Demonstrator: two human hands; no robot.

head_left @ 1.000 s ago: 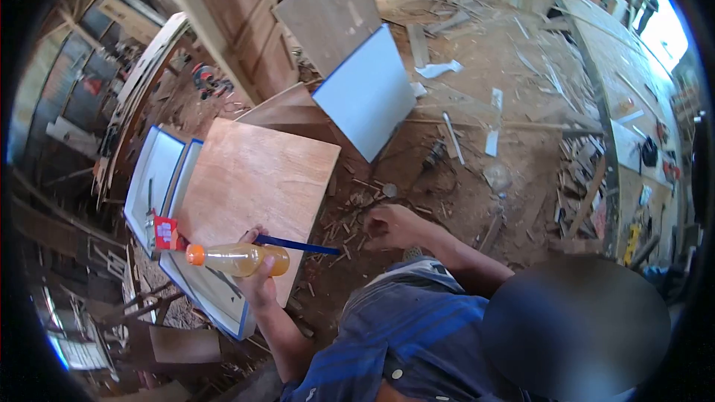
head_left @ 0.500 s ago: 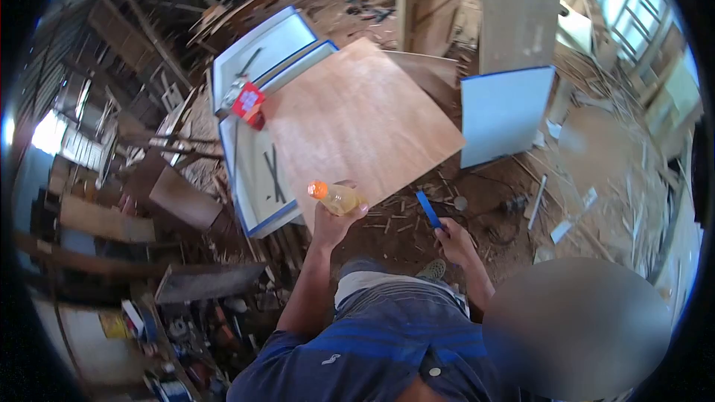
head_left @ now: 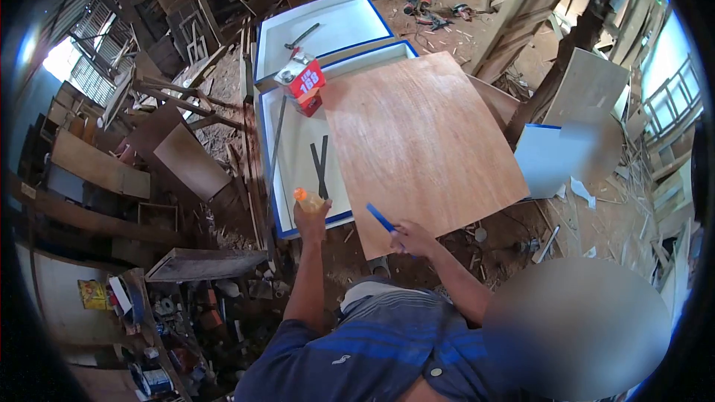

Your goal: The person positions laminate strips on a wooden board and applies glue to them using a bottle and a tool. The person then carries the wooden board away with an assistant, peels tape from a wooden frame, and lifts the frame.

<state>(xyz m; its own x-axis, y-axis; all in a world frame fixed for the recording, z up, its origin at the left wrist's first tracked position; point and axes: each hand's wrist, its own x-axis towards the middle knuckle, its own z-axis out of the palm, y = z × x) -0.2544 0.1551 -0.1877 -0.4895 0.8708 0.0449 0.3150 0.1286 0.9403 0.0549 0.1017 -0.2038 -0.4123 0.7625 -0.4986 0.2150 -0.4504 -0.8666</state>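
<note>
Dk blue shirt (head_left: 316, 372) w/ brighter blue bands (head_left: 402, 353) across chest, short slvs (head_left: 277, 350). Sm. white logo (head_left: 341, 359) on L chest, rnd pale btn (head_left: 436, 372) nr open neck. Whitish cloth (head_left: 363, 292) nr waist.

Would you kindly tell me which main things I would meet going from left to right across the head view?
Yellow item → bottle in the left hand → blue strip in the right hand → white panel.
</note>
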